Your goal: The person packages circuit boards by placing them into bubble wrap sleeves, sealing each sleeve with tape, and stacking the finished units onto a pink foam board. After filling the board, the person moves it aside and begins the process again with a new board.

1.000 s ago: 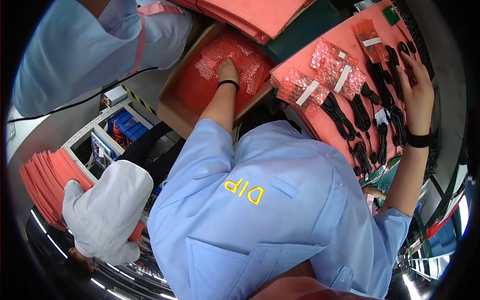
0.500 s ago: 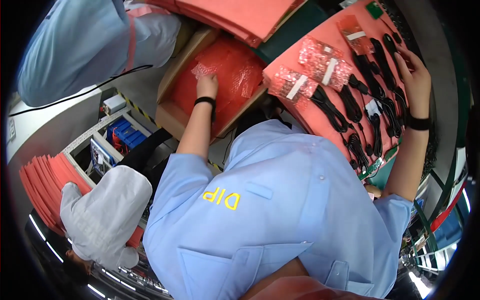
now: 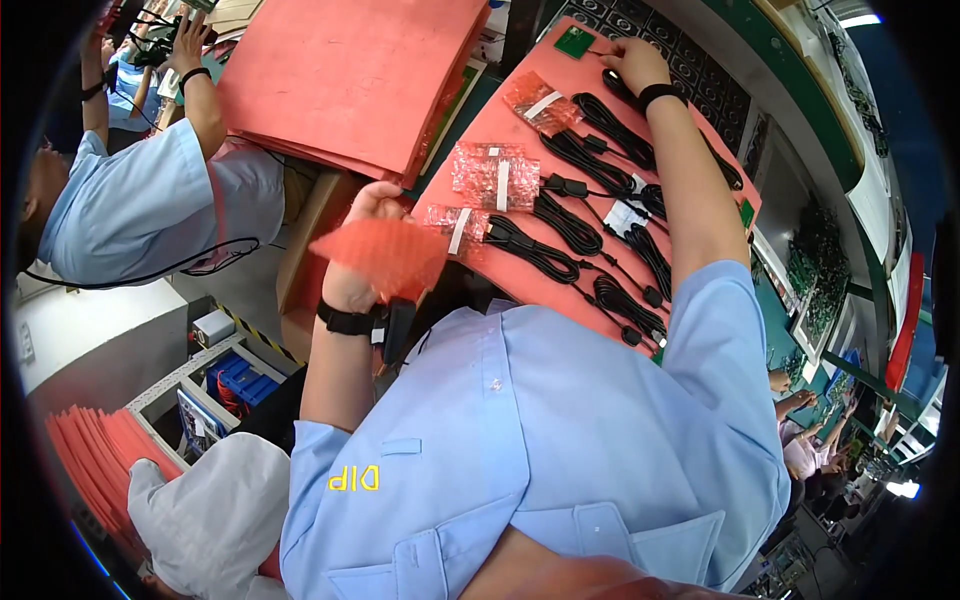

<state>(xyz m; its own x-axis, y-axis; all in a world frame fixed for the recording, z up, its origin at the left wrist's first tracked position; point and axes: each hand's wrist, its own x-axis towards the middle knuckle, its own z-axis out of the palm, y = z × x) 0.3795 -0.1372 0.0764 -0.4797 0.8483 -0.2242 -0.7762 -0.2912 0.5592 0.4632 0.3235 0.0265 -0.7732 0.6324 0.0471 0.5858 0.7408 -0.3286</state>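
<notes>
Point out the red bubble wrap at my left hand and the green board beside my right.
Red bubble wrap point(image 3: 395, 256), head view: middle of its sheet.
Green board point(image 3: 574, 41), head view: centre of its face.

Left hand point(image 3: 350, 283) withdrawn from the carton point(image 3: 303, 240); now raised at ten o'clock of the view, holding a red bubble-wrap piece point(image 3: 395, 258). Right hand point(image 3: 642, 68) relocated to four o'clock of the green circuit board point(image 3: 575, 42).
</notes>
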